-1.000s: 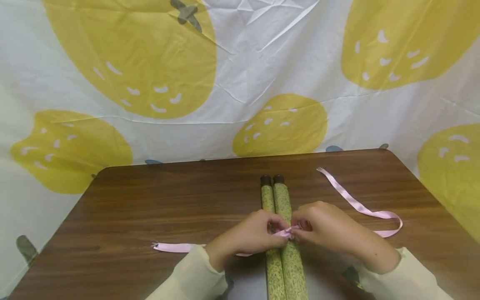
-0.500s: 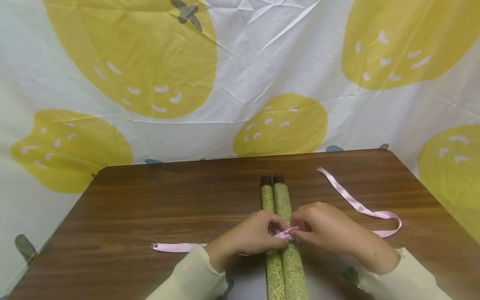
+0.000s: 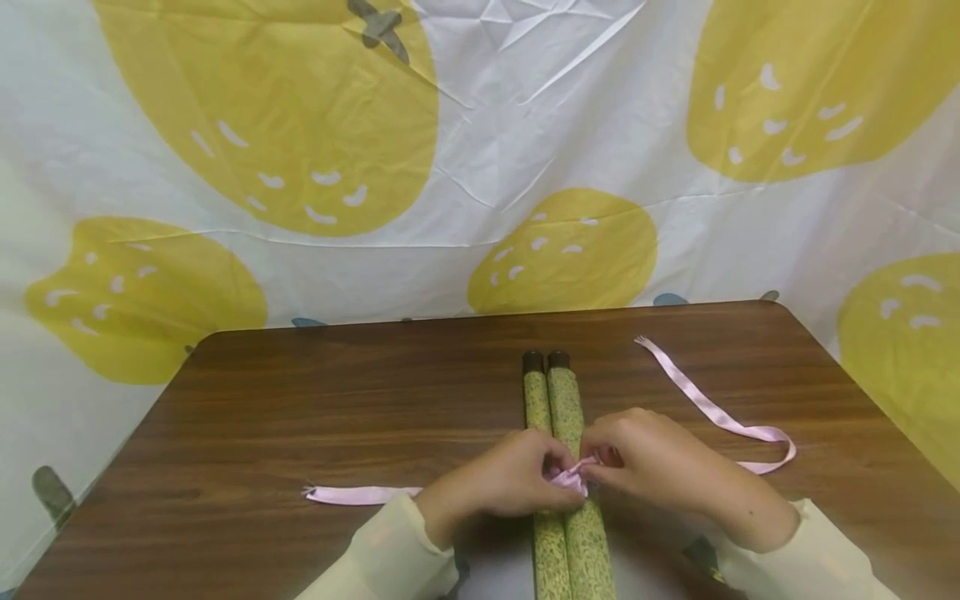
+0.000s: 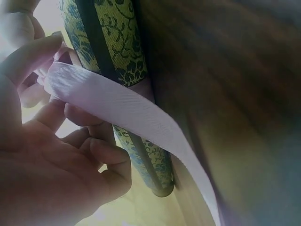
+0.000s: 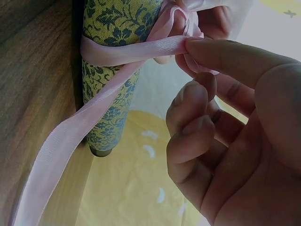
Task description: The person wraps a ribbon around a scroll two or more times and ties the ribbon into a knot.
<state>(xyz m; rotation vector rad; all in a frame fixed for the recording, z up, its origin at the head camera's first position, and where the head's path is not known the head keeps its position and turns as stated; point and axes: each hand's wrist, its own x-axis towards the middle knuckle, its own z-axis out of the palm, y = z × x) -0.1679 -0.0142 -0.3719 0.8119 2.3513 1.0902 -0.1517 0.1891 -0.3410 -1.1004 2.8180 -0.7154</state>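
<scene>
Two rolls point(image 3: 588, 546) covered in green-gold floral brocade, perhaps scrolls, lie side by side with dark ends pointing away. A pink ribbon point(image 3: 349, 495) passes around them, bunched into a loop or knot on top. My left hand point(image 3: 517, 473) pinches the bunched ribbon between thumb and fingers from the left. From the right, my right hand point(image 3: 652, 462) pinches a strand of it between thumb and index finger. In the right wrist view, one band of ribbon point(image 5: 127, 52) wraps around a roll and runs to my fingertips. Exactly how the ribbon crosses is partly hidden by my fingers.
The wooden table point(image 3: 360, 383) carries one ribbon tail flat at the left and a longer, curving tail point(image 3: 708, 408) at the right. A white cloth with yellow fruit prints point(image 3: 570, 250) hangs behind the table. A dark object point(image 3: 703, 554) shows beside my right sleeve.
My left hand has shifted slightly down with the bunched ribbon. The right ribbon tail's bend has drawn a little to the left. My right hand has hardly moved.
</scene>
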